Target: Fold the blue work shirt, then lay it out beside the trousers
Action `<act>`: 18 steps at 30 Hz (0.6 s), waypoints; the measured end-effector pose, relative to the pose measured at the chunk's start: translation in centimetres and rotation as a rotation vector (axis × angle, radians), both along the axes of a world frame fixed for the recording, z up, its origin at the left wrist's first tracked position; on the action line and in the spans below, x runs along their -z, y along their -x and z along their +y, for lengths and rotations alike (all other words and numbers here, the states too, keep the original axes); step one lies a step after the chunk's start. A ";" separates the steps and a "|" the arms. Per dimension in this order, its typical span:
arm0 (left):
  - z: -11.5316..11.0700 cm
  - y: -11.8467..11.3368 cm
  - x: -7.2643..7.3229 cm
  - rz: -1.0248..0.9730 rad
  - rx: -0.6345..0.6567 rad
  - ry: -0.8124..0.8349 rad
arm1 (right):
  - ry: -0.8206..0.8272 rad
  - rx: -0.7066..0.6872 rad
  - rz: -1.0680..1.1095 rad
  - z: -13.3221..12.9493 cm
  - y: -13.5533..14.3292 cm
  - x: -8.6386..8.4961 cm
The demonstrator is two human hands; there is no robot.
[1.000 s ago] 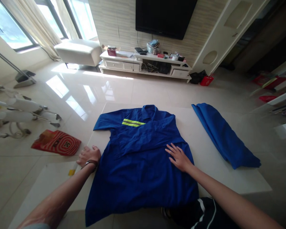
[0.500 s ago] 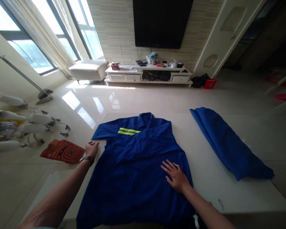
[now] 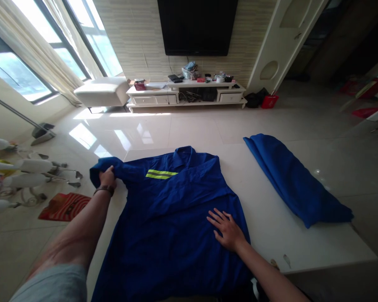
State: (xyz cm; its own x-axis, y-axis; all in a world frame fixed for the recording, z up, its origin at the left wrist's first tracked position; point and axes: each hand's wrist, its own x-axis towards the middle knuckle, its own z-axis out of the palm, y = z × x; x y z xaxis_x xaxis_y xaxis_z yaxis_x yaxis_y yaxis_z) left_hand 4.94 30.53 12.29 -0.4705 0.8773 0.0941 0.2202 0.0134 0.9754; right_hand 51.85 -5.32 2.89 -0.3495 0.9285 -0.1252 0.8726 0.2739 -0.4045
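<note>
A blue work jacket [image 3: 173,222] with a yellow-and-grey reflective strip [image 3: 161,174] lies spread on the white table, its collar at the far side. My left hand [image 3: 107,178] is closed on the jacket's left-side sleeve and holds it raised a little, the cuff end bent over the hand. My right hand [image 3: 227,231] rests flat on the right part of the jacket's body, fingers spread. One sleeve lies folded across the chest. To the right, a folded blue garment [image 3: 297,182] lies on the same table, apart from both hands.
The white table [image 3: 327,251] has its right corner near the folded garment. A red printed bag [image 3: 64,206] and a sewing-thread stand with white cones [image 3: 34,165] are at the left. Farther off are a low TV cabinet [image 3: 154,100], a white stool [image 3: 102,92] and a dustpan [image 3: 43,132].
My left hand has moved forward from beside the sleeve, taken hold of it and lifted its end. My right hand stays flat on the jacket. The whole view has shifted slightly.
</note>
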 end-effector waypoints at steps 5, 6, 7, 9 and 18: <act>-3.4 -5.8 -0.1 0.447 0.367 -0.121 | -0.005 0.001 -0.010 -0.1 0.0 0.2; -5.0 -7.3 0.5 0.629 0.564 -0.135 | -0.007 0.000 -0.011 -0.2 0.0 0.2; -6.9 -8.8 1.4 0.788 0.773 -0.135 | -0.008 -0.001 -0.013 -0.2 0.0 0.2; -10.4 -11.1 3.5 1.001 1.146 -0.096 | -0.008 0.002 -0.016 -0.2 0.0 0.2; -13.6 -10.9 5.2 1.064 1.289 -0.040 | -0.009 0.019 -0.015 -0.1 0.1 0.1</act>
